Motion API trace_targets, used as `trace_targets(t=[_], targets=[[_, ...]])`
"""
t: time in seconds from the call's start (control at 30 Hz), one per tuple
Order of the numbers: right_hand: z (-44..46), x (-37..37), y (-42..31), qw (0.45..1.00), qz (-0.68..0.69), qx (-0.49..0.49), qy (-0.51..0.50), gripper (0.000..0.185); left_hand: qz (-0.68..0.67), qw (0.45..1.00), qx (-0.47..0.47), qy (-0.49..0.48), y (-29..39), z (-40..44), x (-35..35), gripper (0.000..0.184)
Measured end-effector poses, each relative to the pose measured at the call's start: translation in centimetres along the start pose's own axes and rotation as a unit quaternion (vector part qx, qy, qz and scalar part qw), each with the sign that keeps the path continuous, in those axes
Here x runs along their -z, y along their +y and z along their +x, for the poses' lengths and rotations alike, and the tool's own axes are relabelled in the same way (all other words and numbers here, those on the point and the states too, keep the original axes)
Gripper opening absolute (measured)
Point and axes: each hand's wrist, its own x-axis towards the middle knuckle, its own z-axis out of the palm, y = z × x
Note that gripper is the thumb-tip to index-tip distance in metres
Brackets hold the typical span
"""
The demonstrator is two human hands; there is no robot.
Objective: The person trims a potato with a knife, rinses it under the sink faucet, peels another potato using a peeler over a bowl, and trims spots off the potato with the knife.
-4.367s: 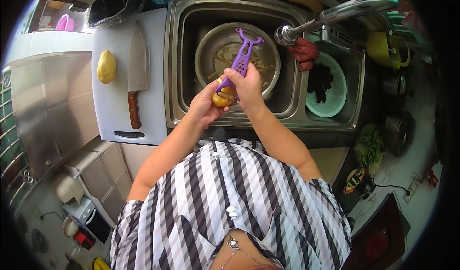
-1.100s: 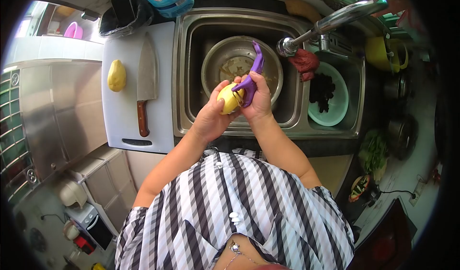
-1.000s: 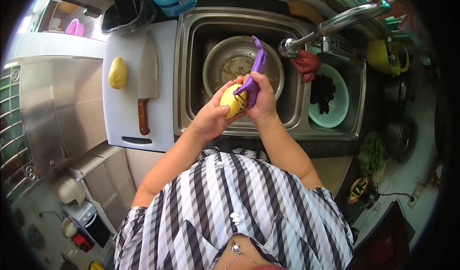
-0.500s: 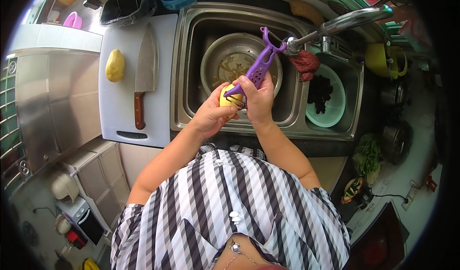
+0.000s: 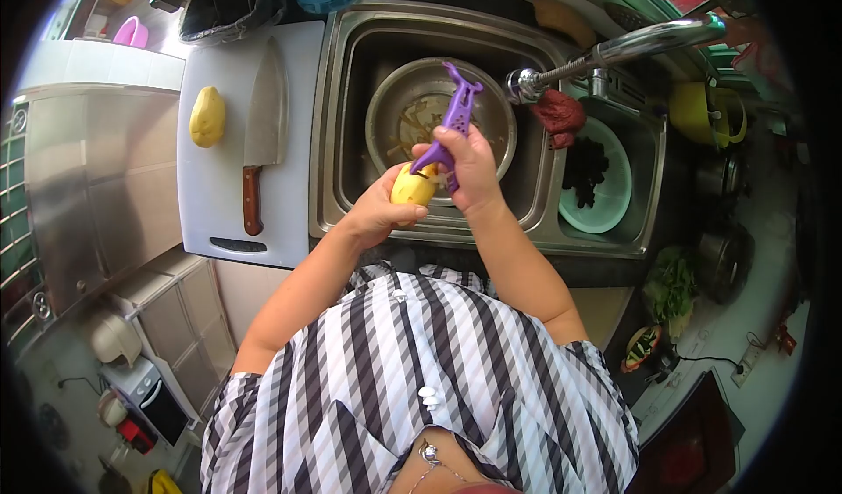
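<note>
My left hand (image 5: 380, 206) is wrapped round a yellow peeled potato (image 5: 412, 189) over the near side of the sink. A purple peeler (image 5: 457, 112) is gripped in my right hand (image 5: 474, 168), its head against the upper right of the potato and its handle pointing away from me. Below both hands, a round metal basin (image 5: 382, 99) sits in the sink with brownish peelings and some water in it. Part of the blade is hidden by my fingers.
On the left, a white cutting board (image 5: 210, 209) holds a second peeled potato (image 5: 208, 118) and a cleaver-like knife (image 5: 267, 112). The faucet (image 5: 614, 51) reaches over the sink from the right. A pale green bowl (image 5: 618, 191) with dark pieces stands in the right basin, beside reddish meat (image 5: 559, 114).
The peeler has swung to a more upright angle and its handle end has shifted left. More of the potato now shows between my hands.
</note>
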Motion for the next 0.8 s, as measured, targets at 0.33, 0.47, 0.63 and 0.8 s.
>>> trace_targets(t=[0.33, 0.47, 0.63, 0.8], targets=[[4.6, 4.8, 1.8, 0.990, -0.018, -0.024, 0.135, 0.015, 0.140, 0.986, -0.050, -0.072, 1.0, -1.0, -0.8, 0.084], [4.1, 6.1, 0.6, 0.993, 0.062, -0.050, 0.090, 0.017, 0.124, 0.990, -0.053, -0.047, 1.4, -0.9, -1.5, 0.082], [0.3, 0.3, -0.7, 0.999, -0.052, -0.012, -0.011, 0.021, 0.183, 0.982, -0.041, 0.010, 1.1, 0.2, -1.0, 0.078], [1.2, 1.1, 0.5, 0.998, -0.055, -0.037, 0.003, 0.018, 0.206, 0.977, -0.061, -0.003, 1.4, 0.1, -1.0, 0.079]])
